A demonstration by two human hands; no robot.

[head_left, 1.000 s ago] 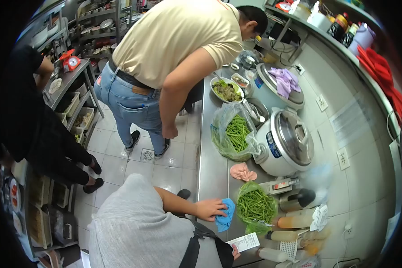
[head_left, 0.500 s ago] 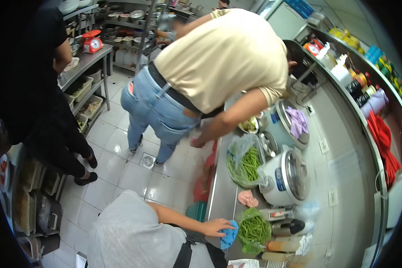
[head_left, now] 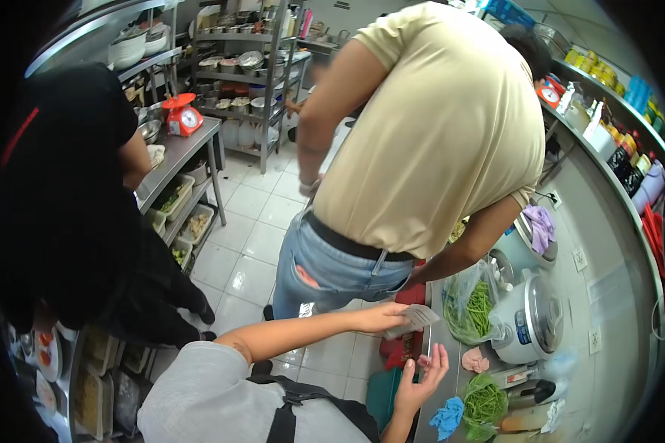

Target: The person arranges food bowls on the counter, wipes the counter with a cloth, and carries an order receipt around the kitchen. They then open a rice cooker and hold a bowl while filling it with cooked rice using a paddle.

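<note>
My left hand (head_left: 383, 317) pinches a printed paper slip (head_left: 421, 317) over the counter's front edge. Below it in the view, my right hand (head_left: 424, 378) is raised with its fingers apart and nothing in it. A crumpled blue cloth (head_left: 447, 419) lies on the metal counter (head_left: 440, 362), touched by neither hand. Right beside the cloth is an open green bag of green beans (head_left: 485, 402). Farther along lie a pink cloth (head_left: 475, 360) and a clear bag of green beans (head_left: 479, 306).
A person in a cream shirt (head_left: 436, 133) bends over the counter close to my left hand. Another person in black (head_left: 74, 184) stands at the left. A white cooker (head_left: 528, 317) and bottles (head_left: 521, 422) line the wall. Red and green bins (head_left: 381, 395) are below the counter.
My left hand has left the blue cloth and now holds the slip, which was in my right hand. My right hand has risen and opened. The cream-shirted person appears larger and nearer.
</note>
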